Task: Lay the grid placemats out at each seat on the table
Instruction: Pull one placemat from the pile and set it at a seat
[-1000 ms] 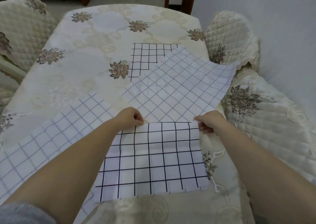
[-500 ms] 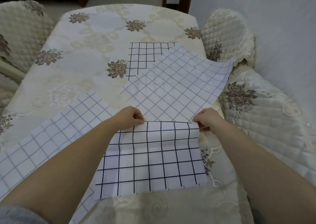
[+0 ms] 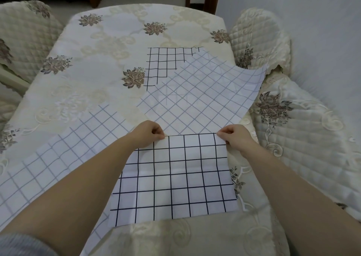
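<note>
A white placemat with a bold black grid [image 3: 175,179] lies flat at the table's near edge. My left hand [image 3: 148,133] pinches its far left corner and my right hand [image 3: 233,136] pinches its far right corner. A pale-grid placemat [image 3: 199,99] lies slanted beyond it, its right corner hanging over the table's right side. Under that one, another black-grid placemat [image 3: 166,64] shows only its far left part. A further pale-grid placemat [image 3: 58,158] lies slanted at the near left, partly under my left forearm.
The table carries a cream floral cloth [image 3: 117,41]. Quilted chair covers stand at the left [image 3: 25,35], at the far right [image 3: 259,39] and at the near right [image 3: 302,138]. A white wall [image 3: 322,31] runs along the right.
My right hand has slid left along the mat's far edge, closer to the left hand. The black-grid mat has stayed in about the same place.
</note>
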The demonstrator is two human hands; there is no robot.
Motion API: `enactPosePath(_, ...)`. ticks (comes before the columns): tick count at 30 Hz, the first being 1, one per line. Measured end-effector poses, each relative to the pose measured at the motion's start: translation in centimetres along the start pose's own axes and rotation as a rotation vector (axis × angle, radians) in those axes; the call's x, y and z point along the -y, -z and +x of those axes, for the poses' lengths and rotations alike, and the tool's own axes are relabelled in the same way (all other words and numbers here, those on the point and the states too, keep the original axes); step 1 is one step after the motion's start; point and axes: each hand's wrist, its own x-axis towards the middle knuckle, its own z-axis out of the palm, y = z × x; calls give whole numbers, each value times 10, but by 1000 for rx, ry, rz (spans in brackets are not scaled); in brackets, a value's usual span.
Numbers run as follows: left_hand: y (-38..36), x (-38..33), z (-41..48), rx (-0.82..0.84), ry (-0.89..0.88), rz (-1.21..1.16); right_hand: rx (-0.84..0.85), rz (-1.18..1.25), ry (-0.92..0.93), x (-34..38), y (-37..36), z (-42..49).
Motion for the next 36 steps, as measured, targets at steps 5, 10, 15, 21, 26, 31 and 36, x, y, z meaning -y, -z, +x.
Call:
enactPosePath(5, -4, 8, 0, -76, 27, -15, -83, -237, 22, 1, -7, 8)
enactPosePath(10, -9, 12, -11, -272, 8, -86, -330, -478, 190, 4, -32, -6)
enactPosePath(15, -46, 6, -43, -360, -176, 83, -226, -552, 590, 4, -91, -40)
enactPosePath(21, -97, 17, -63, -229, -194, 353, -2, -801, 589, -11, -139, -59)
enactPosePath(26, -94, 41, -73, -212, -36, 474, -47, -890, 476, -32, -124, -61)
enactPosePath(31, -90, 71, -95, -296, 87, 494, -108, -869, 364, -53, -96, -66)
enactPosePath(36, -88, 71, -113, -318, 182, 448, -83, -904, 326, -52, -79, -73)
